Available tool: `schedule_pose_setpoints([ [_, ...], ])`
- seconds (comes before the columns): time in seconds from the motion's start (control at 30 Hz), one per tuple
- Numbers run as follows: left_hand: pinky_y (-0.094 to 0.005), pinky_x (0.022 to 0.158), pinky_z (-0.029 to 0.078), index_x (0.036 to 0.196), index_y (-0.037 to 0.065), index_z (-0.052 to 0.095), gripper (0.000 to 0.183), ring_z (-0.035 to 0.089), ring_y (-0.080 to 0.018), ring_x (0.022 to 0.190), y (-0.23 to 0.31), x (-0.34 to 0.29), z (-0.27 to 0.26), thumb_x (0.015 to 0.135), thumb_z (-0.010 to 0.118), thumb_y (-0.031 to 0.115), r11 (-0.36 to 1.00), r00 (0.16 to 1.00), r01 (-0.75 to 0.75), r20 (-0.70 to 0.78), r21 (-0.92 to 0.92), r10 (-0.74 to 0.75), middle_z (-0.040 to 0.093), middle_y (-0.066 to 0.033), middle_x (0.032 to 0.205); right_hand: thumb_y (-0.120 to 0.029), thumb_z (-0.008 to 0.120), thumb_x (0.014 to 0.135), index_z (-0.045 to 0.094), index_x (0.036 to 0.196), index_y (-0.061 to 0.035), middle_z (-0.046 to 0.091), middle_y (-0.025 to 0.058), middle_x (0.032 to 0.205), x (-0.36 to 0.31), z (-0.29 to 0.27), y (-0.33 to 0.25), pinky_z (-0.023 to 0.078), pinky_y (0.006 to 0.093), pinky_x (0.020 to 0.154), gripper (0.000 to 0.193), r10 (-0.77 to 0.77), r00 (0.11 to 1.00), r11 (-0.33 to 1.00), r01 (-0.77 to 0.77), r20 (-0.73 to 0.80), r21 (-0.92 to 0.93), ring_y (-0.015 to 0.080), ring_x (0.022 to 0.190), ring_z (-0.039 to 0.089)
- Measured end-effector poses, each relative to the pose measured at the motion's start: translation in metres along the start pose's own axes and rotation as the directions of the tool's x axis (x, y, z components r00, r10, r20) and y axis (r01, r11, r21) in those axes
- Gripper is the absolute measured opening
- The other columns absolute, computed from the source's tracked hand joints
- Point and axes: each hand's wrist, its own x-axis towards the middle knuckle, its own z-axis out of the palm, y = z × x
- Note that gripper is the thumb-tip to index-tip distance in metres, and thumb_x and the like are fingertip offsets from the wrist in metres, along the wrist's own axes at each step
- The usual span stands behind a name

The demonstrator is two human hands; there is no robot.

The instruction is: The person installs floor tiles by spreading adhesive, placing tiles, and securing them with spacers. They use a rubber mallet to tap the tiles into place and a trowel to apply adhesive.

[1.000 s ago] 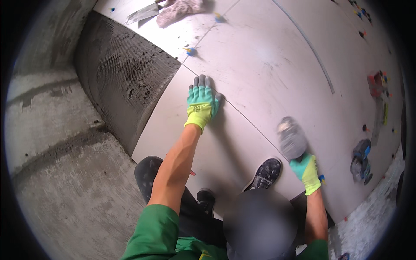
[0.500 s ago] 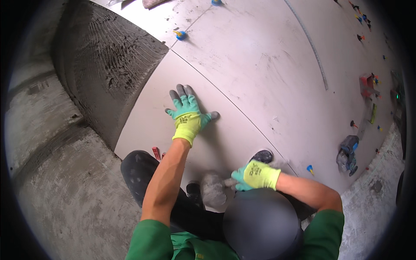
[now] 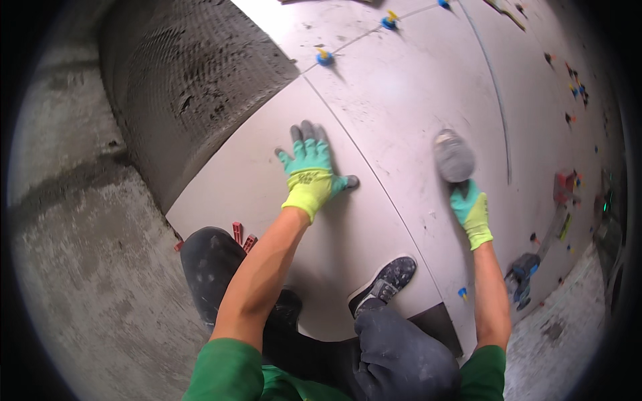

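Observation:
My left hand point(image 3: 311, 167), in a green and yellow work glove, lies flat with fingers spread on a large pale floor tile point(image 3: 241, 174). In my right hand point(image 3: 473, 210), gloved the same way, is the handle of a mallet point(image 3: 455, 157). Its big rounded grey head is slightly blurred and stands over the neighbouring tile, right of the joint line. Most of the handle is hidden by the glove. Two red wedges point(image 3: 237, 232) lie on the tile by my left knee.
Combed grey mortar point(image 3: 194, 73) borders the tile at the far left, with bare concrete point(image 3: 87, 267) nearer. Blue and yellow tile levelling clips point(image 3: 324, 57) stand along the far joint. A blue-grey power tool point(image 3: 521, 277) and a red box-like thing point(image 3: 565, 187) lie at the right. My shoe point(image 3: 388, 281) rests on the tile.
My right hand has swung the mallet from beside my legs forward and right, over the neighbouring tile. My left hand stays flat on the tile. The whole view has shifted slightly.

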Motion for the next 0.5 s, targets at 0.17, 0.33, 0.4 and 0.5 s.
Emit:
schedule_pose_setpoints([
  [0.17,-0.0801,0.107,0.023,0.162,0.005,0.012,0.138,0.005,-0.0408,0.156,0.016,0.033,-0.03,0.062,0.08,0.072,0.999,0.999,0.038,0.028,-0.032,-0.037,0.007,-0.0174,0.17,-0.039,0.064,0.091,0.067,0.121,-0.0028,0.07,0.0284,0.1,0.033,-0.012,0.007,0.052,0.0491,0.078,0.048,0.236,0.952,0.952,-0.267,-0.195,-0.153,0.049,0.097,0.064],
  [0.33,-0.0798,0.105,0.028,0.162,0.007,0.014,0.137,0.006,-0.0422,0.155,0.021,0.042,-0.045,0.062,0.081,0.071,0.999,0.99,0.043,0.137,-0.009,-0.041,0.007,-0.0151,0.17,-0.043,0.063,0.09,0.065,0.124,-0.0043,0.069,0.0295,0.102,0.031,-0.005,0.01,0.051,0.0505,0.08,0.052,0.219,0.964,0.957,-0.242,-0.151,-0.16,0.0495,0.1,0.063],
  [0.4,-0.0795,0.104,0.028,0.162,0.007,0.015,0.136,0.006,-0.0424,0.155,0.021,0.041,-0.046,0.062,0.081,0.071,0.999,0.991,0.037,0.13,-0.002,-0.036,0.007,-0.0146,0.17,-0.044,0.063,0.089,0.064,0.124,-0.0038,0.068,0.0302,0.101,0.032,-0.002,0.014,0.051,0.0521,0.081,0.053,0.274,0.956,0.939,-0.289,-0.103,-0.185,0.0505,0.101,0.062],
  [0.5,-0.0796,0.104,0.028,0.162,0.007,0.016,0.135,0.007,-0.0422,0.155,0.02,0.04,-0.046,0.062,0.08,0.072,0.999,0.994,0.039,0.106,-0.015,-0.037,0.008,-0.0143,0.17,-0.044,0.062,0.089,0.065,0.121,-0.0034,0.069,0.0301,0.099,0.032,-0.002,0.02,0.051,0.0538,0.081,0.052,0.226,0.955,0.951,-0.259,-0.192,-0.167,0.0513,0.099,0.062],
])
